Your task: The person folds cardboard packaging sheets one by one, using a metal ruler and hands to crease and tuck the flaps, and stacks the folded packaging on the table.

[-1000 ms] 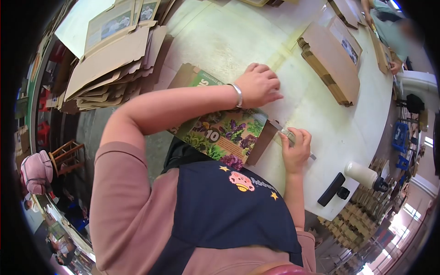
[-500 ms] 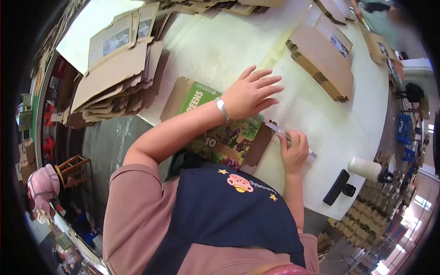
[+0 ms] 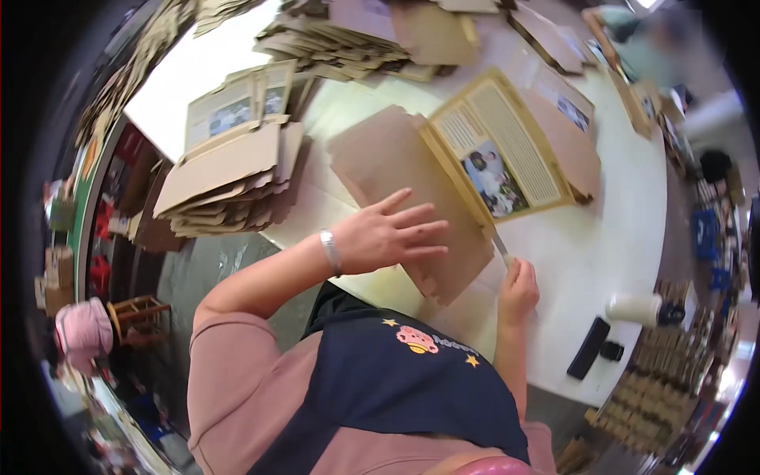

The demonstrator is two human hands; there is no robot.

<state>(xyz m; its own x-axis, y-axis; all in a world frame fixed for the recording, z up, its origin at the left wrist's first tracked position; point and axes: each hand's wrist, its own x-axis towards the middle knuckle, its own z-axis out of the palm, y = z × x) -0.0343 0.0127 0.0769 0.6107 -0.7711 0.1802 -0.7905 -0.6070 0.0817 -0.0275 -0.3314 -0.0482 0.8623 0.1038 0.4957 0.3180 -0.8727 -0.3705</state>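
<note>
An unfolded cardboard box blank (image 3: 388, 162) lies at an angle on the table, its plain brown side up. Along its right side is a printed panel (image 3: 507, 119) with text and a photo. My left hand (image 3: 392, 237) hovers over or rests lightly on the brown side, fingers spread; contact is hard to judge. In my right hand (image 3: 518, 289) is a slim knife, closed in my fingers. Its narrow metal blade (image 3: 500, 244) points up toward the lower edge of the printed panel. The handle is mostly hidden by my fingers.
A pile of cardboard blanks (image 3: 229, 178) stands to the left, with more stacks (image 3: 340, 39) at the back. Further blanks (image 3: 566, 142) lie behind the printed panel. A white bottle (image 3: 633, 309) and a black object (image 3: 588, 348) sit at right. Another person (image 3: 645, 51) is at far right.
The green printed face no longer shows; the blank now lies brown side up with its printed panel spread out. My left hand has moved left and down. My right hand still grips the knife.
</note>
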